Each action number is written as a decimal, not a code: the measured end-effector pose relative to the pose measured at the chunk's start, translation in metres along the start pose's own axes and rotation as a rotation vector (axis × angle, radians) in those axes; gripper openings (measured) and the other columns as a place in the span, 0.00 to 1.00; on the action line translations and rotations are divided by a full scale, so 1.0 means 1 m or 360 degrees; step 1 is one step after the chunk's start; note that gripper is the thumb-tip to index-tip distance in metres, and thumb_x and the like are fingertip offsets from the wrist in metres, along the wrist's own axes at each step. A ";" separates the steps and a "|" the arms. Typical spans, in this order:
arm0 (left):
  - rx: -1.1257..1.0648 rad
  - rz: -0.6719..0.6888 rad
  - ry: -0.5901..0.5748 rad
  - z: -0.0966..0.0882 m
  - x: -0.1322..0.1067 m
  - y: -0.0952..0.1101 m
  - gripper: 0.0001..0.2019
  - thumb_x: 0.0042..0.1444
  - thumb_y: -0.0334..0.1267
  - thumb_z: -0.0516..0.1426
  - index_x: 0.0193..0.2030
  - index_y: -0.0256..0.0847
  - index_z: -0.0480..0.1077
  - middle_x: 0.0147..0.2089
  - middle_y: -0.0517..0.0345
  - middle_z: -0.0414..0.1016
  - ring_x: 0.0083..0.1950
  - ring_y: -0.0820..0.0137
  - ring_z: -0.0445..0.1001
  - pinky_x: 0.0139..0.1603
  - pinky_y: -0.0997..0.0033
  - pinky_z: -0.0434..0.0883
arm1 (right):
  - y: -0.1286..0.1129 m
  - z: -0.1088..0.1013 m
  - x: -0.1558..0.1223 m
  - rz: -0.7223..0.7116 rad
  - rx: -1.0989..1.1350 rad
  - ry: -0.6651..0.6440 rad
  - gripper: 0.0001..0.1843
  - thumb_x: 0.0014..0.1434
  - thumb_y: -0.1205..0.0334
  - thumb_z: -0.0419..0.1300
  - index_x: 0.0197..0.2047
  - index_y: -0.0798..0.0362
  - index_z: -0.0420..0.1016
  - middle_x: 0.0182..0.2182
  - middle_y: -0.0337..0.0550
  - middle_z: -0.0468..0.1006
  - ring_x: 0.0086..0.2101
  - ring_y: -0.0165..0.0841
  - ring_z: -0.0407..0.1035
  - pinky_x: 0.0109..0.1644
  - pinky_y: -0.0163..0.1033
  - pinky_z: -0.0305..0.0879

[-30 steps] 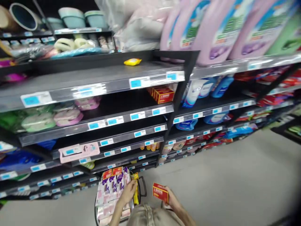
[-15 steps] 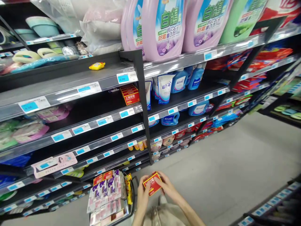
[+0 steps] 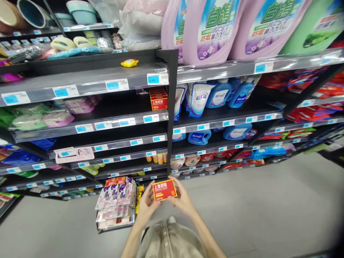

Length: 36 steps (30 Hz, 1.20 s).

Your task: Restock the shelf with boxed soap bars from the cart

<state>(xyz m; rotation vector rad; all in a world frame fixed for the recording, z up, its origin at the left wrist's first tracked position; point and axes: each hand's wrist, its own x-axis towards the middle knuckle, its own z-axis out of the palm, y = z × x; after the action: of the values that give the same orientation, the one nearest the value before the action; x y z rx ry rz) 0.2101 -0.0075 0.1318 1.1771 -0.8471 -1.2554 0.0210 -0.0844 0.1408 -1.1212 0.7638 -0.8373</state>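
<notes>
Between both hands I hold a small red and yellow soap box (image 3: 165,190), its printed front turned up toward me. My left hand (image 3: 147,202) grips its left end, and my right hand (image 3: 182,199) has its right end, fingers behind and thumb along the lower edge. Matching red soap boxes (image 3: 159,100) sit in a row at the right end of a shelf ahead. Left of my hands, low down, stands a cart (image 3: 118,227) loaded with stacked packs (image 3: 118,193), white, pink and purple, with red boxes at the far end.
Dark shelving with price labels runs across the front. Large purple detergent bottles (image 3: 212,32) stand on the upper right shelf, above blue bottles (image 3: 219,94) and white pouches (image 3: 199,100). One small yellow packet (image 3: 129,63) lies on the upper left shelf. Grey floor (image 3: 242,208) extends right.
The soap box has turned from a tilt to nearly level, its front now facing me. My hands have shifted slightly left and up, fingers moved to its ends. The camera view has turned.
</notes>
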 end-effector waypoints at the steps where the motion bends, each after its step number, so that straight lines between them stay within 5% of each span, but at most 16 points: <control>1: 0.0032 0.0044 -0.0026 0.000 0.001 0.007 0.56 0.49 0.63 0.74 0.80 0.44 0.60 0.69 0.33 0.73 0.64 0.46 0.79 0.55 0.57 0.83 | -0.002 -0.002 -0.001 -0.0025 -0.0006 -0.0035 0.54 0.46 0.38 0.80 0.71 0.43 0.66 0.39 0.43 0.85 0.29 0.35 0.75 0.26 0.35 0.71; 6: 0.0417 0.0267 -0.0118 -0.005 0.000 0.032 0.48 0.45 0.64 0.76 0.70 0.43 0.73 0.65 0.37 0.75 0.64 0.49 0.77 0.61 0.53 0.79 | -0.006 -0.014 -0.003 -0.0314 -0.0204 0.0024 0.51 0.37 0.35 0.84 0.61 0.47 0.77 0.53 0.54 0.84 0.49 0.47 0.81 0.46 0.45 0.81; 12: 0.1029 0.0844 -0.0094 -0.021 -0.008 0.085 0.42 0.42 0.61 0.77 0.63 0.47 0.79 0.66 0.42 0.71 0.71 0.47 0.70 0.74 0.40 0.69 | -0.058 -0.010 -0.005 -0.0947 -0.0752 -0.0044 0.45 0.38 0.41 0.86 0.58 0.44 0.81 0.63 0.56 0.79 0.64 0.53 0.73 0.67 0.60 0.72; 19: 0.1111 0.1101 -0.0058 -0.019 -0.015 0.115 0.41 0.46 0.62 0.75 0.65 0.48 0.77 0.65 0.42 0.72 0.69 0.49 0.72 0.71 0.43 0.73 | -0.091 0.008 -0.006 -0.1095 -0.0804 -0.0093 0.46 0.41 0.42 0.85 0.61 0.45 0.79 0.56 0.53 0.85 0.56 0.50 0.80 0.64 0.58 0.75; 28: 0.1012 0.0973 -0.0273 0.029 -0.016 0.101 0.42 0.49 0.64 0.73 0.66 0.43 0.77 0.59 0.42 0.76 0.61 0.53 0.78 0.60 0.53 0.80 | -0.081 -0.032 -0.046 -0.1169 -0.0798 0.0184 0.46 0.41 0.36 0.83 0.60 0.46 0.81 0.51 0.54 0.88 0.52 0.52 0.82 0.61 0.59 0.77; 36: 0.1123 0.1131 -0.0220 0.015 -0.020 0.118 0.35 0.55 0.54 0.74 0.66 0.44 0.73 0.62 0.43 0.77 0.63 0.55 0.77 0.62 0.53 0.78 | -0.079 -0.004 -0.045 -0.1138 -0.0703 0.0279 0.50 0.40 0.36 0.83 0.61 0.45 0.76 0.52 0.54 0.86 0.52 0.52 0.81 0.59 0.58 0.78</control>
<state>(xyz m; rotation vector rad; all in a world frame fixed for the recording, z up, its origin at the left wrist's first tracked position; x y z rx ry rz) 0.2223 -0.0005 0.2512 1.1531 -1.7151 -0.4477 -0.0184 -0.0638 0.2207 -1.7820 0.7115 -1.4208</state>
